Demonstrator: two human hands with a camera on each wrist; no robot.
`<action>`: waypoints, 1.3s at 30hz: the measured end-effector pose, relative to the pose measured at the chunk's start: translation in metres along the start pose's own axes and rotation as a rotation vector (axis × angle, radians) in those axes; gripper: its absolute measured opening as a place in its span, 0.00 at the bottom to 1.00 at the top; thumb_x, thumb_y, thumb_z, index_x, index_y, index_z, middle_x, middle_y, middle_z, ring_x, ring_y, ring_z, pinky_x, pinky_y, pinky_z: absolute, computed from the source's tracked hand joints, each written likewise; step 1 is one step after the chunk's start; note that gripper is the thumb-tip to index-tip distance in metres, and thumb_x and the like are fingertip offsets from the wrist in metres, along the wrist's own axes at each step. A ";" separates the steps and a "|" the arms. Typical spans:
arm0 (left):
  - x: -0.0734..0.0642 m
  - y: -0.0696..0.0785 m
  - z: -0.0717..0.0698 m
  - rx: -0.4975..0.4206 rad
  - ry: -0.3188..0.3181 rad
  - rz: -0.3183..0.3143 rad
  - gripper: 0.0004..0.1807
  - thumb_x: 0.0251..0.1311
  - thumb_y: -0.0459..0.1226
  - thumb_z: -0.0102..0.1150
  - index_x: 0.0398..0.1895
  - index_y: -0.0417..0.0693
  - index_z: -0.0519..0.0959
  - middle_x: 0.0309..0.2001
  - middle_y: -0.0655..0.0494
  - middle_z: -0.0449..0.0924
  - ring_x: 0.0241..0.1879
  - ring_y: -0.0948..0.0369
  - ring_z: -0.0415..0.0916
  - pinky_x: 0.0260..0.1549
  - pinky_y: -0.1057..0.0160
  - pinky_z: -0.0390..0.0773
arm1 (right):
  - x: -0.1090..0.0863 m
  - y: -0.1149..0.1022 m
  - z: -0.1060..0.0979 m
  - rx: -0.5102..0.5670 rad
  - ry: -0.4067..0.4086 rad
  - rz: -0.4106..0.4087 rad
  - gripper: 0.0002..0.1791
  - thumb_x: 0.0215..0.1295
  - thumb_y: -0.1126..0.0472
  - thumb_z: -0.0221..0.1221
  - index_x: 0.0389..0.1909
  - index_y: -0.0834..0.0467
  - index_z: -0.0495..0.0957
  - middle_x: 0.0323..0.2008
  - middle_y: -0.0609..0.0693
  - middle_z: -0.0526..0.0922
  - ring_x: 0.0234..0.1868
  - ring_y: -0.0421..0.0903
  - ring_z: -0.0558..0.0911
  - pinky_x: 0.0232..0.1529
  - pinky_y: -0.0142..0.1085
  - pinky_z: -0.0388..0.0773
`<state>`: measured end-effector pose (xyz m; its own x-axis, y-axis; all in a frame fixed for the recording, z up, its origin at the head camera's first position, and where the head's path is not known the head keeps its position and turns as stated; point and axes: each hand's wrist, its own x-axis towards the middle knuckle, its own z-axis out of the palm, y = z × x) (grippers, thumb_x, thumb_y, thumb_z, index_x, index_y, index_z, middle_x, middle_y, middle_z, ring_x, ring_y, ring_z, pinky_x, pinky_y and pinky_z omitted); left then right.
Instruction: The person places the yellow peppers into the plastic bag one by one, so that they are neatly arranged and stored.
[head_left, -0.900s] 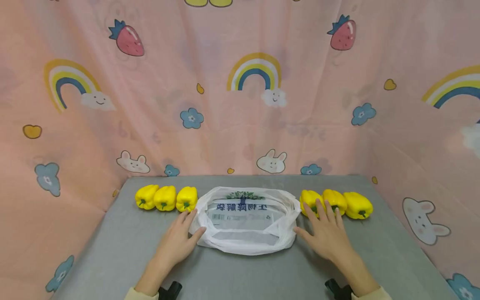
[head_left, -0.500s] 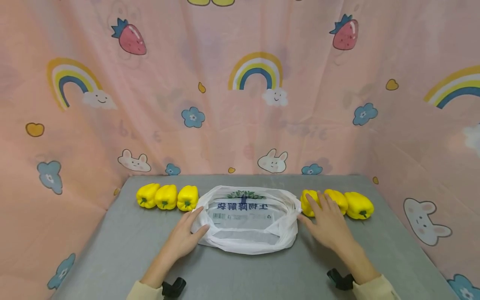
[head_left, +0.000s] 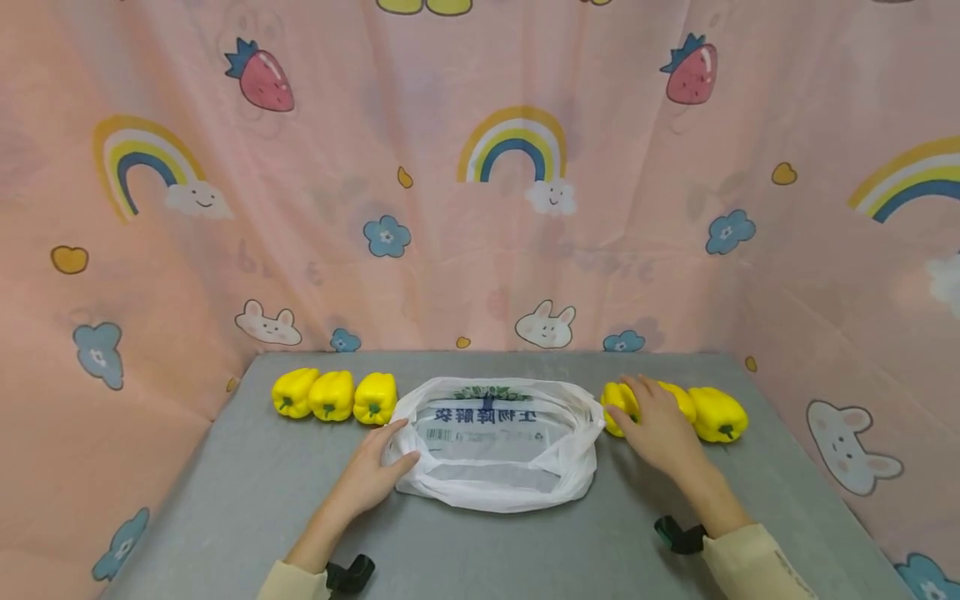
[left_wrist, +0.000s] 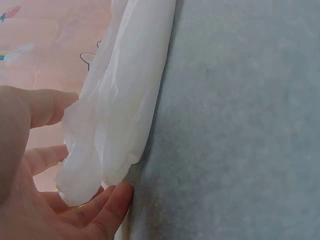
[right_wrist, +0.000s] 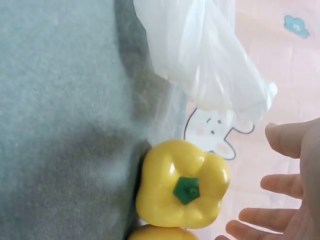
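A white plastic bag [head_left: 495, 496] with dark printing lies in the middle of the grey table, its mouth spread wide. My left hand [head_left: 371, 471] is at the bag's left side. In the left wrist view its thumb [left_wrist: 52, 106] meets the white plastic [left_wrist: 132, 75], and the other fingers spread around the lower edge without curling tight. My right hand [head_left: 660, 429] reaches over the right-hand peppers, fingers extended and holding nothing. Beneath it is the nearest yellow bell pepper [right_wrist: 162, 200], whose green stem faces the right wrist camera. The middle pepper [head_left: 681, 398] is partly hidden by this hand.
Three yellow bell peppers [head_left: 332, 396] sit in a row left of the bag. Another yellow pepper [head_left: 720, 412] ends the right-hand row. A pink patterned curtain [head_left: 480, 275] encloses the grey table [head_left: 495, 558] at the back and sides.
My right hand has moved forward from beside the bag's right edge to over the nearest right-hand peppers. The left hand has moved slightly right against the bag. The peppers have stayed in place.
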<state>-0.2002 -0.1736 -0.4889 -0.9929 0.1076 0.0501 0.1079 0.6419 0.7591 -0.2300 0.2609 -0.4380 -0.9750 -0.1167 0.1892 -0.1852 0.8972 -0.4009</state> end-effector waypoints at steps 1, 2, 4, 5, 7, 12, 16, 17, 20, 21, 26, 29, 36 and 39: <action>0.000 0.000 0.000 -0.003 0.001 0.001 0.33 0.67 0.49 0.64 0.73 0.51 0.69 0.71 0.40 0.66 0.69 0.41 0.64 0.65 0.32 0.62 | 0.001 0.001 0.000 0.007 -0.002 0.002 0.37 0.76 0.44 0.53 0.73 0.68 0.62 0.69 0.75 0.63 0.68 0.74 0.62 0.64 0.71 0.61; 0.000 0.000 -0.001 -0.006 0.002 0.004 0.33 0.67 0.49 0.64 0.73 0.51 0.70 0.71 0.40 0.66 0.69 0.40 0.64 0.65 0.32 0.62 | 0.003 0.002 0.000 0.014 -0.003 0.005 0.37 0.76 0.44 0.53 0.73 0.68 0.62 0.69 0.75 0.63 0.68 0.74 0.62 0.64 0.70 0.61; 0.000 0.000 -0.001 -0.011 -0.001 -0.002 0.33 0.67 0.49 0.64 0.73 0.52 0.70 0.71 0.40 0.66 0.69 0.41 0.64 0.65 0.32 0.62 | 0.005 0.003 0.001 0.030 -0.003 0.011 0.37 0.77 0.44 0.53 0.72 0.69 0.62 0.68 0.74 0.65 0.68 0.74 0.63 0.64 0.70 0.61; 0.000 0.000 -0.002 -0.014 -0.002 -0.005 0.33 0.67 0.49 0.64 0.73 0.52 0.70 0.71 0.40 0.66 0.69 0.40 0.64 0.65 0.32 0.62 | 0.006 0.003 0.001 0.036 -0.002 0.014 0.37 0.77 0.44 0.53 0.72 0.69 0.63 0.68 0.74 0.65 0.68 0.73 0.63 0.65 0.69 0.61; 0.000 0.001 -0.002 -0.015 -0.004 -0.011 0.32 0.67 0.49 0.63 0.73 0.53 0.70 0.71 0.40 0.66 0.70 0.40 0.63 0.65 0.31 0.62 | 0.008 0.003 0.002 0.044 -0.004 0.022 0.37 0.77 0.44 0.53 0.72 0.70 0.63 0.67 0.73 0.66 0.67 0.73 0.64 0.64 0.69 0.62; 0.000 0.002 -0.004 -0.015 -0.004 -0.018 0.32 0.68 0.50 0.62 0.73 0.54 0.70 0.73 0.40 0.64 0.71 0.39 0.61 0.65 0.30 0.60 | 0.011 0.005 0.005 0.062 -0.010 0.040 0.37 0.76 0.46 0.54 0.71 0.70 0.63 0.67 0.74 0.66 0.67 0.74 0.65 0.64 0.69 0.62; 0.000 0.002 -0.005 -0.011 -0.004 -0.013 0.32 0.68 0.50 0.62 0.73 0.54 0.70 0.73 0.40 0.65 0.71 0.39 0.62 0.65 0.30 0.61 | 0.012 0.006 0.008 0.105 0.002 0.058 0.35 0.76 0.48 0.54 0.71 0.70 0.63 0.68 0.74 0.65 0.68 0.74 0.62 0.65 0.70 0.60; 0.000 0.001 -0.005 -0.011 -0.004 -0.011 0.32 0.68 0.50 0.62 0.73 0.54 0.70 0.73 0.40 0.65 0.71 0.39 0.62 0.65 0.30 0.61 | 0.013 0.006 0.009 0.119 0.005 0.064 0.34 0.76 0.49 0.54 0.71 0.70 0.63 0.68 0.74 0.64 0.68 0.74 0.61 0.65 0.70 0.59; -0.001 0.001 -0.005 -0.011 -0.003 -0.005 0.32 0.68 0.50 0.62 0.73 0.53 0.70 0.72 0.39 0.65 0.71 0.39 0.62 0.65 0.30 0.61 | 0.014 0.006 0.011 0.149 0.022 0.079 0.33 0.75 0.51 0.54 0.70 0.70 0.65 0.67 0.75 0.64 0.67 0.74 0.60 0.64 0.71 0.59; -0.001 0.001 -0.005 -0.012 -0.004 -0.003 0.32 0.68 0.50 0.62 0.73 0.53 0.70 0.72 0.39 0.65 0.71 0.39 0.62 0.65 0.30 0.61 | 0.015 0.006 0.012 0.156 0.026 0.081 0.32 0.75 0.52 0.55 0.70 0.70 0.65 0.67 0.75 0.64 0.67 0.74 0.60 0.64 0.71 0.59; -0.001 0.000 -0.005 -0.016 -0.007 -0.004 0.32 0.68 0.50 0.62 0.73 0.53 0.70 0.73 0.39 0.65 0.71 0.38 0.62 0.65 0.30 0.61 | 0.018 0.008 0.016 0.157 0.042 0.079 0.31 0.72 0.56 0.60 0.68 0.70 0.67 0.65 0.75 0.65 0.65 0.73 0.61 0.61 0.69 0.62; -0.001 -0.001 -0.005 -0.015 -0.007 -0.005 0.32 0.68 0.50 0.62 0.73 0.53 0.70 0.73 0.39 0.65 0.71 0.38 0.62 0.65 0.30 0.60 | 0.019 0.006 0.017 0.162 0.039 0.081 0.31 0.70 0.57 0.62 0.68 0.71 0.68 0.64 0.75 0.66 0.64 0.73 0.61 0.60 0.68 0.63; 0.000 -0.003 -0.005 -0.029 -0.012 -0.010 0.32 0.68 0.50 0.62 0.73 0.54 0.70 0.73 0.39 0.64 0.71 0.38 0.61 0.65 0.29 0.60 | 0.022 0.000 0.019 0.160 -0.013 0.111 0.31 0.68 0.58 0.60 0.67 0.71 0.68 0.64 0.76 0.66 0.64 0.73 0.64 0.61 0.68 0.65; 0.001 -0.005 -0.003 -0.032 -0.011 -0.008 0.33 0.68 0.49 0.63 0.73 0.54 0.69 0.73 0.39 0.64 0.71 0.39 0.61 0.65 0.30 0.59 | 0.024 -0.001 0.019 0.155 -0.028 0.117 0.31 0.68 0.58 0.60 0.67 0.71 0.68 0.64 0.76 0.67 0.63 0.72 0.65 0.61 0.67 0.66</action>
<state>-0.2018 -0.1793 -0.4905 -0.9931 0.1110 0.0372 0.0983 0.6181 0.7799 -0.2552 0.2494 -0.4504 -0.9936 -0.0291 0.1094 -0.0852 0.8293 -0.5524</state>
